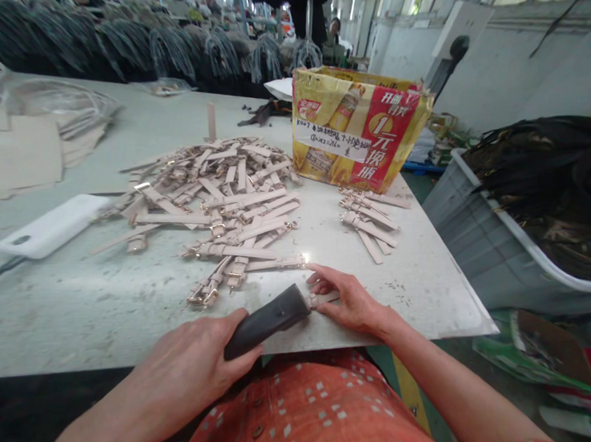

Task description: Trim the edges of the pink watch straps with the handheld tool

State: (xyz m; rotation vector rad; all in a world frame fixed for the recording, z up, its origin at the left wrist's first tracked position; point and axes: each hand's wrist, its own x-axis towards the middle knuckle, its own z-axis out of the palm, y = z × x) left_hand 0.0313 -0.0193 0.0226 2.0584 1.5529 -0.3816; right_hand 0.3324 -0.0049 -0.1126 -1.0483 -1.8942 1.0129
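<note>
My left hand (194, 367) grips a dark, flat tool (269, 318) at the near edge of the table (95, 306). Its far end rests on a beige strap (323, 298). My right hand (345, 298) pinches that strap flat against the table just to the right of the tool. A big loose heap of beige straps with gold buckles (219, 199) lies beyond my hands. A smaller, tidier bunch of straps (370, 220) lies to the right of the heap.
A yellow and red cardboard box (360, 130) stands at the table's far right. A white phone-like slab (50, 226) lies left. A grey crate of dark bags (539, 193) sits off the right edge. Dark bundles hang in rows behind.
</note>
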